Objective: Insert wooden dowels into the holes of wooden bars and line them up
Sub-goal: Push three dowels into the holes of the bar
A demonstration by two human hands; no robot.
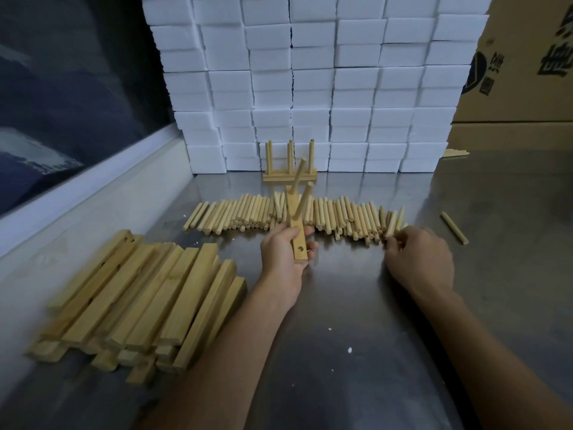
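Left fingers (283, 235) wrap bar (297, 240); right fingers (392, 243) pinch a dowel (391, 226).

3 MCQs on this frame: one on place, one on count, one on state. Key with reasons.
1. Where is the pile of loose square wooden bars?
A. Left of the left hand
B. Behind the white foam blocks
C. On the cardboard box

2. How many round wooden dowels stand in the held wooden bar?
A. None
B. Two
C. Five

3. The near hole in the held bar is:
A. Empty
B. Filled
C. Taped over

Key: A, pile lies left of the left hand; B, two dowels stick out; A, the hole shows open while the right hand reaches the dowel row.
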